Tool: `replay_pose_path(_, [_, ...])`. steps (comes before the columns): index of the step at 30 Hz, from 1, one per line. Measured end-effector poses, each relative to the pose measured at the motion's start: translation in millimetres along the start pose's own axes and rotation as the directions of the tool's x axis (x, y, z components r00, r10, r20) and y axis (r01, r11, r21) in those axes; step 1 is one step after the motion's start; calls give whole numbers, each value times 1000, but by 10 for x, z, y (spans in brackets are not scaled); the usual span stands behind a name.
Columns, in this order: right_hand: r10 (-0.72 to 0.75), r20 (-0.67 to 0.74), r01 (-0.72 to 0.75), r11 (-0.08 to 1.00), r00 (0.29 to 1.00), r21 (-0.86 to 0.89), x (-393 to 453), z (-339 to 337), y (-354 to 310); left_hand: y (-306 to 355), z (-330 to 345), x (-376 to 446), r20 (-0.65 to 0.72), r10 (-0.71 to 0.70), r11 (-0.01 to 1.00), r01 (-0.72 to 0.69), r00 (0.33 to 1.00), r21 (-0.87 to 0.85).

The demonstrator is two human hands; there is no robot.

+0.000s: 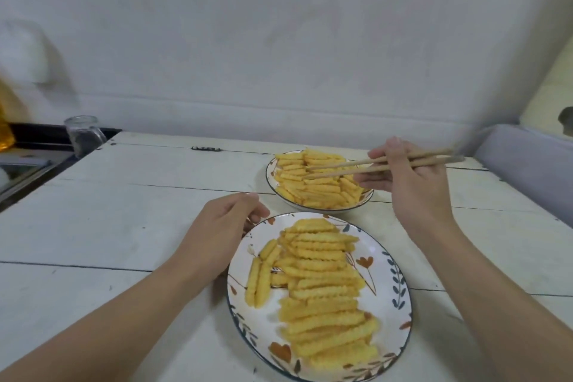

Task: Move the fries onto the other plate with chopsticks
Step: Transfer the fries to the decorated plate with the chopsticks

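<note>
A near flower-patterned plate (pixel 390 285) holds a long heap of crinkle-cut fries (pixel 322 288). A far plate (pixel 270 178) is piled with more fries (pixel 316 186). My right hand (pixel 412 183) grips a pair of wooden chopsticks (pixel 372 164), whose tips rest over the far pile; I cannot tell whether a fry is pinched between them. My left hand (pixel 223 232) rests with curled fingers at the near plate's upper left rim, steadying it.
Both plates sit on a white plank table (pixel 124 220). A glass jar (pixel 83 133) stands at the table's far left corner beside a dark counter. A grey box edge (pixel 524 158) lies at the right. A white wall rises behind.
</note>
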State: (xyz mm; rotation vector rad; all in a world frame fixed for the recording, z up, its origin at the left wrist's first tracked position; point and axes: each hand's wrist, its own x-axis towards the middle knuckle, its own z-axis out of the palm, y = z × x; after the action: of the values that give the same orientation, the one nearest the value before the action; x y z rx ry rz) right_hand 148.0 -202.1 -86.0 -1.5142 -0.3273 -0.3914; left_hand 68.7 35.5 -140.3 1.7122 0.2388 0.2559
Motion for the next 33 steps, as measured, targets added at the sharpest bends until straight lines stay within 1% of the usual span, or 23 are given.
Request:
replay_pose_path(4, [-99, -115, 84, 988, 988, -133, 58, -141, 71, 11, 1, -6, -4, -28, 999, 28, 1000, -25])
replay_pose_path(5, [-104, -139, 85, 987, 985, -137, 69, -186, 84, 19, 1, -11, -3, -36, 999, 35, 999, -30])
replay_pose_path(8, [-70, -187, 58, 996, 980, -66, 122, -259, 97, 43, 6, -24, 1, -46, 999, 46, 999, 5])
replay_pose_path(11, [-46, -139, 38, 998, 989, -56, 268, -240, 36, 55, 7, -46, 14, -49, 998, 49, 999, 40])
replay_pose_path(14, [-44, -48, 37, 990, 998, -137, 425, -156, -5, 65, 1, -39, 11, -63, 997, 62, 998, 36])
replay_pose_path(17, [-54, -1, 53, 979, 999, -197, 478, -82, 23, 77, 6, -40, 6, -71, 997, 71, 997, 20])
replay_pose_path(19, [-52, 10, 53, 977, 999, -207, 479, -63, 69, 82, 8, -49, 12, -61, 998, 61, 998, 28])
replay_pose_path(24, [-31, 8, 31, 982, 1000, -186, 502, -35, 118, 90, 16, -54, 11, -49, 998, 49, 999, 36])
replay_pose_path(29, [-18, -39, 14, 995, 999, -102, 540, -70, 28, 88, 12, -54, 19, -43, 998, 43, 999, 40])
replay_pose_path(33, [56, 37, -53, 997, 998, -59, 501, -93, -61, 86, 11, -54, 22, -42, 999, 41, 999, 35])
